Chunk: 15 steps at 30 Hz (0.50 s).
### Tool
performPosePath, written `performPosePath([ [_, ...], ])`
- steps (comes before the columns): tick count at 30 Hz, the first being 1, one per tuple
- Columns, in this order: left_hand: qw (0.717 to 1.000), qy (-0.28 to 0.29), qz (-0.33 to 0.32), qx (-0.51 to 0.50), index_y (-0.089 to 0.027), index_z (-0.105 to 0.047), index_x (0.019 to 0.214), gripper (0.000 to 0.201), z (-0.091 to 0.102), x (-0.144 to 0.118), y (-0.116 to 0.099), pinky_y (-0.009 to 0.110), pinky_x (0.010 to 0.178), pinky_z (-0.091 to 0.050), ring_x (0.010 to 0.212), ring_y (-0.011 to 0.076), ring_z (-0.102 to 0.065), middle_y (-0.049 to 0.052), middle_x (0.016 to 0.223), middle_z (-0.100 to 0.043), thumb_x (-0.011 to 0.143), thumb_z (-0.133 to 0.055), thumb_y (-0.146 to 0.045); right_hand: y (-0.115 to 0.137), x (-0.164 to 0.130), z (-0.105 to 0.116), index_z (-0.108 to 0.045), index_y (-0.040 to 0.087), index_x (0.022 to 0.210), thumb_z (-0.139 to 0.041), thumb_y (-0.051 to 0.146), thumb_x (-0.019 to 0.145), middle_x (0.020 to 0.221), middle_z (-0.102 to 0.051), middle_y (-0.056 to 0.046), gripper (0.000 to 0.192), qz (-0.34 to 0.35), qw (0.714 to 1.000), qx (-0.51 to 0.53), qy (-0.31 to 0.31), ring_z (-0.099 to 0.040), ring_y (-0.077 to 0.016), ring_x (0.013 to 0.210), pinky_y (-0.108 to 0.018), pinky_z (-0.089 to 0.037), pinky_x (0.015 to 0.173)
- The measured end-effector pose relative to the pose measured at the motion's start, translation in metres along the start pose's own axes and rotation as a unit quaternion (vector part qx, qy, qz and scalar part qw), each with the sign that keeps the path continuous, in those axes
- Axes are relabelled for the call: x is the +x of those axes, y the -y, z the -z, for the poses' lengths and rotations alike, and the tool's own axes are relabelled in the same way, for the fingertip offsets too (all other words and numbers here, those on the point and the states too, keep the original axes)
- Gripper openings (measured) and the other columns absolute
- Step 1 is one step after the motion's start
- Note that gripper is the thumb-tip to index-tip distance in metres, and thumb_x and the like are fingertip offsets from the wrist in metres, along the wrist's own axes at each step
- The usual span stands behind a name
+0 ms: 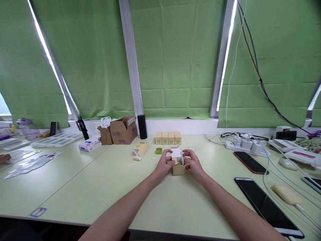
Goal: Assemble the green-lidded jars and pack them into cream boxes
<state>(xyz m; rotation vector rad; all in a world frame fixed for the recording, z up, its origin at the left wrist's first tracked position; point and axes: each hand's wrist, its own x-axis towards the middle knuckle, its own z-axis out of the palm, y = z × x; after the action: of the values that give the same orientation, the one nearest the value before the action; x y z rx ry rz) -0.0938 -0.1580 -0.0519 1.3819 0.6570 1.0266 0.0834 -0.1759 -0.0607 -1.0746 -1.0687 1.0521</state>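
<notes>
A small tan cardboard box (178, 170) stands upright on the table with its white-lined lid (176, 152) raised. Inside it shows something green (179, 163), only partly visible. My left hand (164, 164) grips the box at its left side, the thumb over the top edge. On the opposite side, my right hand (194, 164) has curled fingers at the right flap. Behind my left hand lies a small green square container (158, 151). A clear round piece (192, 148) rests beyond my right hand. Farther left is an unfolded carton (140, 151).
Several closed small boxes (168, 138) stand in a row at the back. Left of them are a black cylinder (142, 127) and a brown carton (123, 130). Phones, a tablet (267, 206), a power strip (247, 147) and loose cables cover the right side. Another person's hand (5, 158) shows far left.
</notes>
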Motion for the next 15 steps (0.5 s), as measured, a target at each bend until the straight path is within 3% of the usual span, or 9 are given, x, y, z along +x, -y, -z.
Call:
performPosePath([
  [8,1.0,0.019,-0.006,-0.01,-0.026,-0.037,0.117,0.058,0.001,0.0,0.003,0.034,0.077,-0.052,0.082,0.0222,-0.073,0.007,0.101,-0.076,0.079,-0.079,-0.039,-0.005,-0.001,-0.002,-0.054,0.026,0.11,-0.073,0.046,0.069,0.101,-0.057,-0.001,0.05,0.004,1.0,-0.022,0.021,-0.055,-0.013,0.066,-0.02,-0.037,0.042],
  [15,0.999,0.005,-0.031,0.035,-0.026,-0.037,0.121,0.058,0.001,0.001,0.002,0.03,0.074,-0.047,0.078,0.0181,-0.07,0.006,0.102,-0.075,0.081,-0.077,-0.039,-0.015,0.003,-0.002,-0.055,0.027,0.113,-0.073,0.045,0.07,0.101,-0.057,0.0,0.05,-0.004,0.998,-0.048,0.027,-0.056,-0.0127,0.065,-0.019,-0.035,0.04],
])
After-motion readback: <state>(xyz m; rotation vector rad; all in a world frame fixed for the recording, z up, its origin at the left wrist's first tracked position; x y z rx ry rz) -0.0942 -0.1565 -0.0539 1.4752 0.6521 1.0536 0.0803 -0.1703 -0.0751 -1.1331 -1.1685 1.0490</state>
